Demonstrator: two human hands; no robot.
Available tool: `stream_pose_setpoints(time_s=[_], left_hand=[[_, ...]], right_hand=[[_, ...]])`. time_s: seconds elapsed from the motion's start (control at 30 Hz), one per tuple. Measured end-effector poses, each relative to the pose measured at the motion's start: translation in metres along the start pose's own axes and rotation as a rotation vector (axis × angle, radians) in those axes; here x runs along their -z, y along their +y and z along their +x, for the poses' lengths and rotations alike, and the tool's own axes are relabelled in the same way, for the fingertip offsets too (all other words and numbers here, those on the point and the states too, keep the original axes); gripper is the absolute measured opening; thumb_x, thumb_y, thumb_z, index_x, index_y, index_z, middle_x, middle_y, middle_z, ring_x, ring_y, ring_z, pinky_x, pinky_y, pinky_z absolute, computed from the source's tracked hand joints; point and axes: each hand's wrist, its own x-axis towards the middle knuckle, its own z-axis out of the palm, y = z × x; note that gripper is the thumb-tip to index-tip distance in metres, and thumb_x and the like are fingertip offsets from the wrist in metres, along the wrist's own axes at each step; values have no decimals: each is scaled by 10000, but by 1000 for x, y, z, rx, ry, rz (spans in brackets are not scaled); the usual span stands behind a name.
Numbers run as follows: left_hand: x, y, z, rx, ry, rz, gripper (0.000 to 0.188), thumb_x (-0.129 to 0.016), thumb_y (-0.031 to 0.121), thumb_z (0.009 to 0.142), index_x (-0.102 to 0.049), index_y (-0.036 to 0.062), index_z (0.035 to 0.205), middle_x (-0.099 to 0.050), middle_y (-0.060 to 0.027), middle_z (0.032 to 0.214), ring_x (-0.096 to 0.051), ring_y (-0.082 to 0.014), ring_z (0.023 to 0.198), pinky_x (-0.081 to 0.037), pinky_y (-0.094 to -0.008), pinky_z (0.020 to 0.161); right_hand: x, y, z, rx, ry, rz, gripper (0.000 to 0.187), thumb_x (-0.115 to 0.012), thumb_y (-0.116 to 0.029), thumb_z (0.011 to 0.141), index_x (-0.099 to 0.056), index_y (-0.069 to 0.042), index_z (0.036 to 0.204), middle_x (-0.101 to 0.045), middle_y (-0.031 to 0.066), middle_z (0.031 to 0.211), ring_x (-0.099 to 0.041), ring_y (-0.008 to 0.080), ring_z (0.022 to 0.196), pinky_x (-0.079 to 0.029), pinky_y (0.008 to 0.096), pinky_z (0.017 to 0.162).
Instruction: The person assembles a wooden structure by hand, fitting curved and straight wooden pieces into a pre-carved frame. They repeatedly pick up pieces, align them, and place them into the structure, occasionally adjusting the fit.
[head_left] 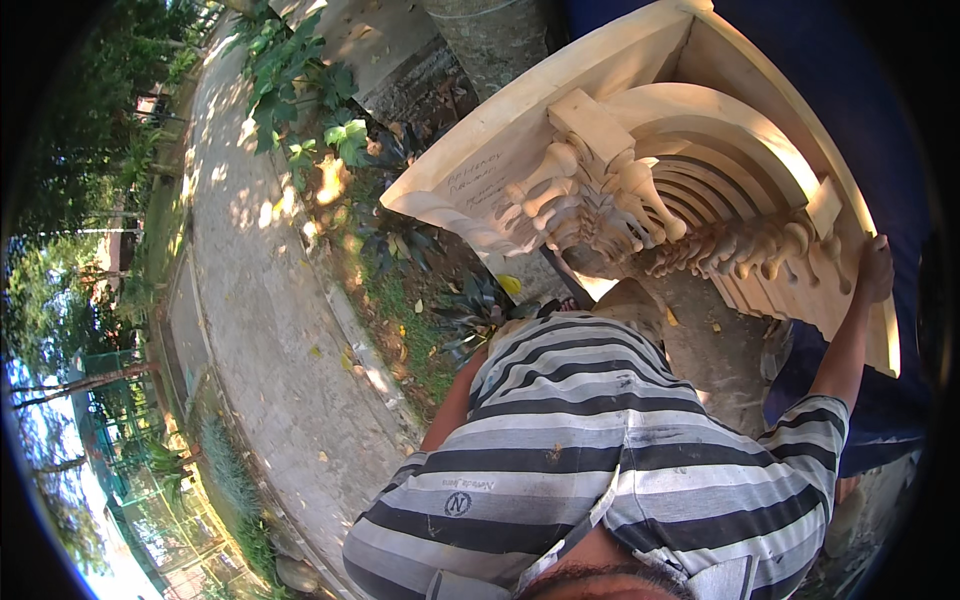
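A large carved piece of pale wood (620,110) fills the upper right, tilted, with flat side panels. Curved ribs sit stacked under its arch, and rows of small turned, knobbed spindles (770,250) run along it. Pencil writing marks its left panel. My right hand (876,268) is closed over the edge of the right panel, the arm stretched out to it. Only part of my left arm (455,405) shows, beside my striped shirt; the hand itself is hidden behind my body and the wood's lower edge.
Dark blue sheeting (880,120) lies behind and under the wood at the right. A tree trunk (490,45) stands at the top. Leafy plants (290,80) border a paved path (250,260) on the left, with a green fence (130,440) beyond.
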Motion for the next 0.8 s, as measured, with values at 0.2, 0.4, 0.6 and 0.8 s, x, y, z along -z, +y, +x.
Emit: stream_pose_setpoints(time_s=[0.2, 0.4, 0.6, 0.8], left_hand=[[-1, -5, 0, 5, -9, -2, 362, -659, 259, 982, -708, 6, 1236, -741, -102, 1127, -668, -218, 988, -527, -377, 891], [-2, -8, -4, 7, -14, -4, 365, -663, 256, 980, -704, 5, 1241, -738, -104, 1137, -666, -218, 995, -526, -376, 895], [-4, -10, -6, 11, -17, -5, 369, -668, 254, 977, -701, 5, 1246, -734, -107, 1147, -664, -218, 1003, -526, -376, 899], [-6, -8, -5, 13, -32, 2, 373, -672, 252, 974, -697, 4, 1252, -731, -109, 1157, -662, -218, 1011, -525, -375, 903]], right_hand=[[3, -2, -2, -21, 7, -2, 661, -222, -610, 991, -681, -286, 1340, -714, 154, 1261, -670, 397, 1172, -532, 530, 958], [2, 0, 2, -20, -23, -18, 664, -215, -609, 992, -677, -291, 1347, -712, 150, 1269, -668, 398, 1176, -530, 529, 962], [0, -2, 0, -12, -5, -15, 668, -205, -603, 991, -677, -292, 1348, -713, 150, 1267, -666, 400, 1178, -530, 528, 962], [-4, 3, 7, -16, -26, -30, 656, -220, -613, 986, -662, -313, 1368, -712, 146, 1273, -667, 390, 1184, -537, 522, 954]])
